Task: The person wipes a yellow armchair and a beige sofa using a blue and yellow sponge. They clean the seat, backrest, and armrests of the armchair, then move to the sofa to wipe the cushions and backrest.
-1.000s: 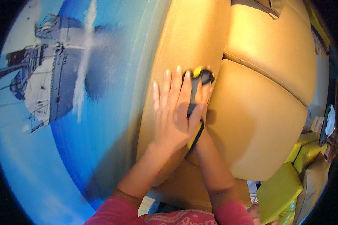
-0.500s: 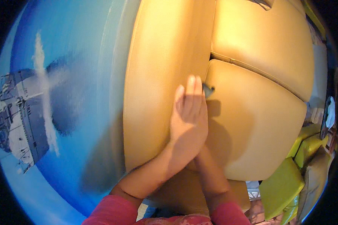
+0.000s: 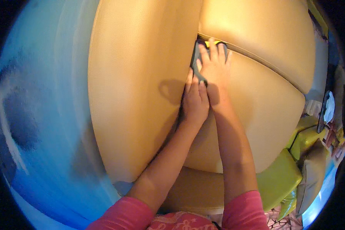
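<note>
A grey cloth-like piece with a dark edge and a yellow patch [image 3: 212, 43] lies at the corner where the tan backrest [image 3: 142, 76] meets two tan seat cushions [image 3: 264, 103]. My right hand [image 3: 216, 71] rests on it, palm down, fingers spread and stretched forward. Nearer to me, my left hand [image 3: 196, 101] lies along the gap between backrest and seat. Its fingers are extended, and their tips reach the near end of the grey piece. Part of that piece is hidden under my right hand.
A blue painted surface [image 3: 53, 126] runs along the left behind the backrest. At the lower right are a green cushion [image 3: 278, 180] and a grey-brown pillow [image 3: 312, 182]. Another tan seat cushion [image 3: 257, 27] adjoins at the far side.
My left hand, which lay over the right, is now beside and behind it. Both hands have moved farther along the gap, with the grey piece now showing more. The view has shifted.
</note>
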Motion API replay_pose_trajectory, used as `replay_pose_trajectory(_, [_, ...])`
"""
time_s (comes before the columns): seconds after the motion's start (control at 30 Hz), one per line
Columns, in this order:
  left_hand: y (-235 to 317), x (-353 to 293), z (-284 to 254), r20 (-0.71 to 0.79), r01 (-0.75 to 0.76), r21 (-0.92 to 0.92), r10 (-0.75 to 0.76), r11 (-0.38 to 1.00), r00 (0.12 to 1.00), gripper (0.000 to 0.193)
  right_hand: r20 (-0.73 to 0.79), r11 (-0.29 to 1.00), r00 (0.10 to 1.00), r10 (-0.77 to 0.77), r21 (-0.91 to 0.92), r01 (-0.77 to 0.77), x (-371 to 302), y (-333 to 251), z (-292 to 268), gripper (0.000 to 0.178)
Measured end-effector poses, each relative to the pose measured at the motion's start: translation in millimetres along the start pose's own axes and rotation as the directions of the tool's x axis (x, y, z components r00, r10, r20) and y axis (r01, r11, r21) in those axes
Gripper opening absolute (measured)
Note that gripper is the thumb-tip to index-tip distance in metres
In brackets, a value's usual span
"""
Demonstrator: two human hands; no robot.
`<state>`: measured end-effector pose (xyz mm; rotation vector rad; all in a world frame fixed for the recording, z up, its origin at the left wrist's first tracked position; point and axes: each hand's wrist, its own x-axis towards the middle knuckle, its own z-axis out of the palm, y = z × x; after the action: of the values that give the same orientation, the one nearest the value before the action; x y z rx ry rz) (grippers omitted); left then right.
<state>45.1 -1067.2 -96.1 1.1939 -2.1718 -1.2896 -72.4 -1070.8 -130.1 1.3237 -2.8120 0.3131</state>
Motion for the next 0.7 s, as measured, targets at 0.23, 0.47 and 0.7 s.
replay_pose_trajectory(0.23, [-13.4,-91.4,-34.9,0.124,0.119,0.067,-0.127,0.991,0.984,0.046,0.041,0.984,0.987,-0.156,0.09,0.151,-76.7,-26.6,-16.0,0.048])
replay_pose_trajectory(0.47, [-40.2,-190.9,-72.8,0.215,0.141,0.157,-0.173,0.978,0.961,0.053,0.236,0.982,0.962,-0.137,0.157,0.101,-172.8,-61.3,-37.7,0.047])
replay_pose_trajectory(0.7, [-39.5,-226.6,-92.1,0.322,0.231,0.284,-0.32,0.931,0.891,0.062,0.372,0.97,0.912,-0.17,0.226,0.088,-237.1,-73.9,-46.2,0.049])
